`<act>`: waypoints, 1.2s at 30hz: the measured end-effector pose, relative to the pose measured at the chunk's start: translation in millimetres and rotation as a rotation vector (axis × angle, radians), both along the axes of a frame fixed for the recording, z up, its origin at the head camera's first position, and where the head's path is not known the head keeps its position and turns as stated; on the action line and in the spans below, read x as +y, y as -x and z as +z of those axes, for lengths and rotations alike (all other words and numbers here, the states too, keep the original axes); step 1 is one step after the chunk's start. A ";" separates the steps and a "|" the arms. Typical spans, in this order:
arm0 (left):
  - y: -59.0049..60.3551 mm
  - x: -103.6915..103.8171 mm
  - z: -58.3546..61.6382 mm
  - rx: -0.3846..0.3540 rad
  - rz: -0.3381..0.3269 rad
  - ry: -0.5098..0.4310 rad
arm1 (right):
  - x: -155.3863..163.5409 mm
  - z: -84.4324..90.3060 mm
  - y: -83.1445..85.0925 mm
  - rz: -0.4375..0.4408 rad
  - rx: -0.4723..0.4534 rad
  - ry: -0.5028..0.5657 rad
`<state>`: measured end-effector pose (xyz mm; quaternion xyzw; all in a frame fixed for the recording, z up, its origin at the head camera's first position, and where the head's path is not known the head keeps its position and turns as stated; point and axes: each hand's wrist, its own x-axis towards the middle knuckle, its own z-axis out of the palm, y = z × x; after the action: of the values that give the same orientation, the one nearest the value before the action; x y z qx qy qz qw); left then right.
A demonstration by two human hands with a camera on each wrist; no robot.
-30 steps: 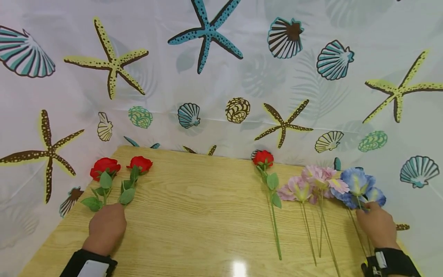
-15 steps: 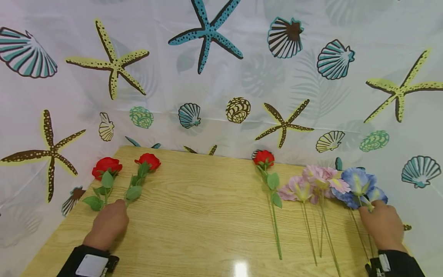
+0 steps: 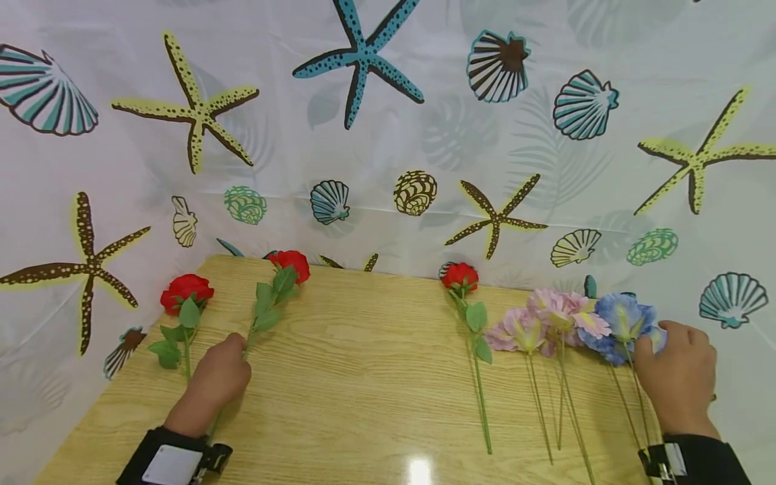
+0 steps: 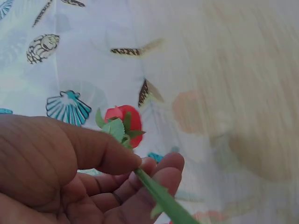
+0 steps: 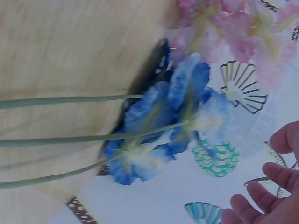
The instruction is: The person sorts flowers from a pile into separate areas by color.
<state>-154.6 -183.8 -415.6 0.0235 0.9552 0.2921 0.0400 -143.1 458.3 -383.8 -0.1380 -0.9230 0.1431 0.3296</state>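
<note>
Roses (image 3: 459,276): 3 red; pink flowers (image 3: 548,320) 2; hands (image 3: 221,377) 2.

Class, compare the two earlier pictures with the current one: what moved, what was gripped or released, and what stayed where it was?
The left hand, pinching a red rose's stem, has swung that rose rightward and farther back. The right hand has slid up beside the blue flowers, fingers spread, holding nothing. The far-left rose, middle rose and pink flowers stayed put.
</note>
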 end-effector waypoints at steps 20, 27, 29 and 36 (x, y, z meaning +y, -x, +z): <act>0.4 73.4 14.5 -0.168 -0.026 -0.815 | -77.3 30.9 8.3 0.193 0.124 0.135; 5.7 92.1 17.9 -0.167 -0.050 -0.906 | -128.5 22.4 5.4 0.319 0.092 0.235; 9.1 98.8 18.9 -0.167 -0.053 -0.935 | -146.0 17.2 4.3 0.353 0.057 0.290; 23.0 125.7 28.5 -0.181 -0.083 -1.018 | -207.9 -6.5 0.4 0.472 -0.141 0.508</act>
<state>-177.6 -58.1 -387.1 0.0526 0.6830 0.7190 0.1176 -143.6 250.4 -390.3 -0.0078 -0.8849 0.4304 0.1781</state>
